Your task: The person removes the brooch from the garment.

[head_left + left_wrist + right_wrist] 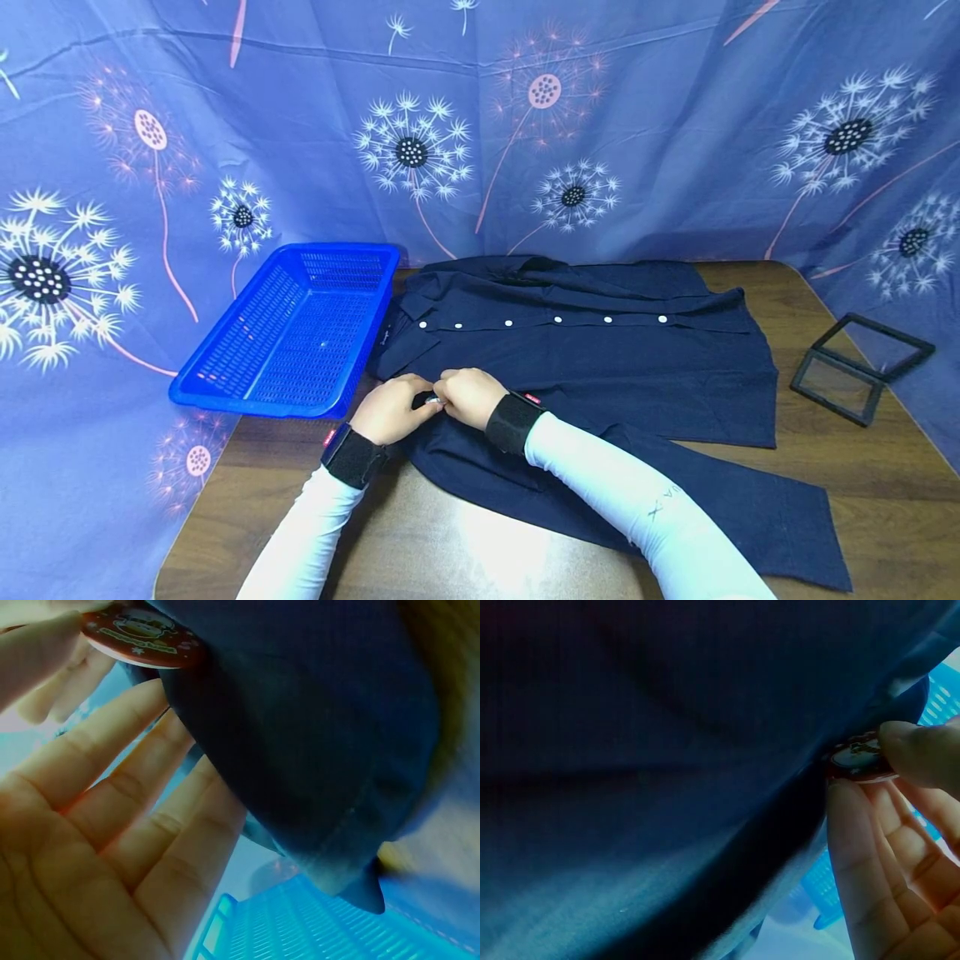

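Note:
A dark navy button-up shirt (600, 358) lies spread out, its white buttons running across the middle. Near its collar end both hands meet over the cloth at a small round pin badge (146, 636) with a red-brown printed face. My left hand (392, 408) has thumb and index finger at the badge's edge, the other fingers fairly straight in the left wrist view. With thumb and index finger, my right hand (471, 398) pinches the badge (861, 756) against the dark cloth. The badge's back and any pin are hidden.
A blue perforated plastic basket (281, 408) stands left of the shirt on the wooden table (900, 500). To the right, a black-framed hinged clear case (862, 367) lies unfolded. Behind hangs a blue curtain (300, 108) with dandelion prints.

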Action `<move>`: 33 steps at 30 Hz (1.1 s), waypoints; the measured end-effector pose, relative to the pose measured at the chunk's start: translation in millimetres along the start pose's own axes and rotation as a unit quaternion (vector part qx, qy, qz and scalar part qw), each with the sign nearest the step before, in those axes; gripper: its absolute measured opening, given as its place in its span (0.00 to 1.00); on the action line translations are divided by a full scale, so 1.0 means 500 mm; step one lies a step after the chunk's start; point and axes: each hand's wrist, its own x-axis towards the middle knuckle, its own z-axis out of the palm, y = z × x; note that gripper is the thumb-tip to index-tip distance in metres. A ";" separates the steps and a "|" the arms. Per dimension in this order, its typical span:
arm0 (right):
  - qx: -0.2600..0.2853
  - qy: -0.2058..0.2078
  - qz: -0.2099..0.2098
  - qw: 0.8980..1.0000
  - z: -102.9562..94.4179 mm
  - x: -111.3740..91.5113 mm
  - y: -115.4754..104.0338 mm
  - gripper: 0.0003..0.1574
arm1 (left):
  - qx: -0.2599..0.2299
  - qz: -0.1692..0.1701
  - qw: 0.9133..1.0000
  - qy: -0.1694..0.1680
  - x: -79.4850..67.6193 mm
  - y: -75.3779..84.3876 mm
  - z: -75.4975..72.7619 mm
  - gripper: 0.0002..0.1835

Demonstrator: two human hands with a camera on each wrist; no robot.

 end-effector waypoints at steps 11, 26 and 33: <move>0.011 0.002 -0.006 1.000 -0.001 -0.003 0.003 0.08 | 0.005 0.016 1.000 -0.015 0.002 -0.001 0.003 0.16; 0.074 -0.041 0.021 0.996 -0.019 -0.005 0.008 0.07 | 0.016 0.013 1.000 -0.019 0.000 -0.001 0.009 0.14; 0.075 -0.055 0.023 0.995 -0.018 -0.006 0.009 0.04 | 0.014 0.017 1.000 -0.006 -0.002 0.008 0.009 0.12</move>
